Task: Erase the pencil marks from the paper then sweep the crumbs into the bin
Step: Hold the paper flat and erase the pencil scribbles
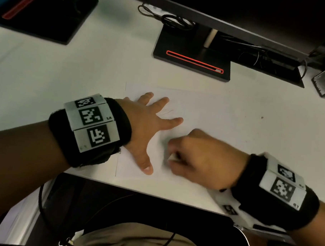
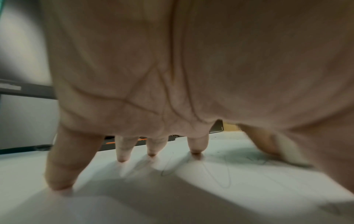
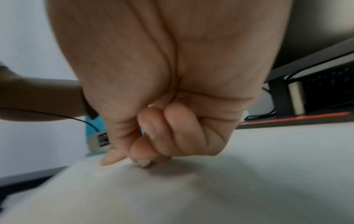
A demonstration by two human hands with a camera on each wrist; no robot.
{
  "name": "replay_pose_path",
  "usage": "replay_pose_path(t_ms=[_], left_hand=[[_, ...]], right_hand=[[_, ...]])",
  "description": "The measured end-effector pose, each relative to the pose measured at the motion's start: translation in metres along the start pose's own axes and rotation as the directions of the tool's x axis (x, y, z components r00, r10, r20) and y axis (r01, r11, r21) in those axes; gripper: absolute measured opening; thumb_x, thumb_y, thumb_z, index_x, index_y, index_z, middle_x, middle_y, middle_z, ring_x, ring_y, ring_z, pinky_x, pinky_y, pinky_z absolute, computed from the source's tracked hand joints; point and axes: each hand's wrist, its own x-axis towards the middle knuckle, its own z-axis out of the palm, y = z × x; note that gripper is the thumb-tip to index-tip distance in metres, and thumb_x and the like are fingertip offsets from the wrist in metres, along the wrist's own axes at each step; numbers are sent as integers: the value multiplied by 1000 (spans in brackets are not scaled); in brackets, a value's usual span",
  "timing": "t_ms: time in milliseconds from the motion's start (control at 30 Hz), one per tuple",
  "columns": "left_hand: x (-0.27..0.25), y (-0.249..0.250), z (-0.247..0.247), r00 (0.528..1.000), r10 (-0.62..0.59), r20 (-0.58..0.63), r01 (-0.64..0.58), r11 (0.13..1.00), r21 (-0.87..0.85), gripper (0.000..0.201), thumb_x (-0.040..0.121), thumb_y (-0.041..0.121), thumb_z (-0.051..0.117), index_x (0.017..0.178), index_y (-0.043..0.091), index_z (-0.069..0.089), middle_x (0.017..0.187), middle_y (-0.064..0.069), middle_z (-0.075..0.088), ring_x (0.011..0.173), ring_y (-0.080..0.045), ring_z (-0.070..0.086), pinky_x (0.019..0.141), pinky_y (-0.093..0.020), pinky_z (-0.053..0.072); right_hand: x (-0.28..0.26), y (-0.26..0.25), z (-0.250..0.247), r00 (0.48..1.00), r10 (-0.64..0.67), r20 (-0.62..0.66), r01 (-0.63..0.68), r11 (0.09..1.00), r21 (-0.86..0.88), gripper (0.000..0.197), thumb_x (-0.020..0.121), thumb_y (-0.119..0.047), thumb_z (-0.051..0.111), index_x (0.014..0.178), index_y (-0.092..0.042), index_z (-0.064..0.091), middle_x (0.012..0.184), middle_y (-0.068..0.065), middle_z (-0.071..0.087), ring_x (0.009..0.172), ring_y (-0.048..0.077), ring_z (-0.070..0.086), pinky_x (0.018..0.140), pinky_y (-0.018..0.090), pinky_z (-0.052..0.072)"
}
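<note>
Head view, step: erasing is under way; the sweep into the bin has not begun, and no bin shows in any frame.
Head view, paper: the white paper (image 1: 208, 115) lies flat on the counter (image 1: 42, 74), centre of the frame, below the monitor stand (image 1: 192, 62).
Head view, left hand: the left hand (image 1: 149, 129) is spread flat on the paper's left part, fingers fanned toward the upper right, thumb toward the lower edge, pinning the sheet.
Head view, right hand: the right hand (image 1: 200, 157) is curled into a fist just right of the left thumb, pinching a small white eraser (image 1: 173, 157) against the paper.
Head view, marks: faint pencil marks (image 1: 168, 111) remain between the left hand's fingers.
Left wrist view, pose: fingertips (image 2: 122, 157) press down on the paper; looping pencil lines run across the lower middle, and the eraser appears at the right edge, blurred.
Right wrist view, pose: thumb and curled fingers close round something pale at the paper; probably the eraser tip, though blur leaves this unsure.
Next move, judged: keep rubbing toward the marks near the left fingers, with the left hand holding firm so the sheet does not buckle, and shifting aside to uncover lines beneath it.
</note>
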Motion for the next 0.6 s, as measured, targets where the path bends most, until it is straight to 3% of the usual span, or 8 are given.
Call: replay_pose_path(t_ms=[100, 233, 333, 433, 533, 600], left_hand=[[1, 1, -1, 1000, -13, -3, 12, 1000, -10, 138, 55, 81, 76, 145, 59, -26, 159, 3, -39, 148, -34, -29, 117, -66, 19], [1, 2, -2, 1000, -9, -4, 9, 1000, 10, 138, 56, 81, 76, 146, 57, -26, 159, 1, -39, 148, -36, -28, 116, -68, 20], [0, 2, -1, 1000, -10, 4, 10, 1000, 12, 138, 56, 81, 75, 146, 58, -26, 159, 2, -39, 148, -35, -28, 116, -67, 20], [1, 2, -2, 1000, -17, 6, 18, 1000, -4, 138, 55, 81, 76, 145, 59, -26, 158, 3, -39, 148, -34, -29, 115, -67, 22], [1, 1, -1, 1000, -8, 8, 8, 1000, 6, 138, 55, 82, 75, 145, 58, -27, 158, 2, -40, 148, -35, -30, 115, -68, 22], [1, 2, -1, 1000, -10, 6, 10, 1000, 8, 138, 55, 82, 75, 145, 58, -26, 158, 3, -40, 148, -35, -29, 115, -68, 21]], right_hand=[[3, 8, -5, 996, 76, -52, -79, 996, -45, 21, 90, -26, 58, 73, -14, 56, 56, -5, 50, 52, 11, 46, 57, 30, 43], [-3, -22, 12, 999, -49, 15, 49, 998, 31, 15, 91, -28, 57, 86, -17, 66, 62, -9, 51, 57, 10, 47, 59, 25, 44], [6, -4, -1, 998, 55, -11, -55, 998, 28, 20, 91, -25, 60, 77, -12, 64, 57, -3, 55, 53, 10, 49, 55, 18, 39], [7, 5, -3, 991, 109, -78, -109, 994, 0, 25, 90, -23, 59, 69, -10, 57, 53, 0, 53, 49, 13, 46, 51, 23, 37], [1, -18, 10, 1000, -1, 3, 1, 1000, 12, 17, 91, -25, 58, 82, -13, 65, 58, -6, 54, 55, 13, 50, 57, 28, 45], [3, -13, 4, 999, 15, 39, -16, 999, 28, 20, 92, -26, 59, 82, -11, 67, 59, -3, 59, 57, 13, 54, 58, 23, 45]])
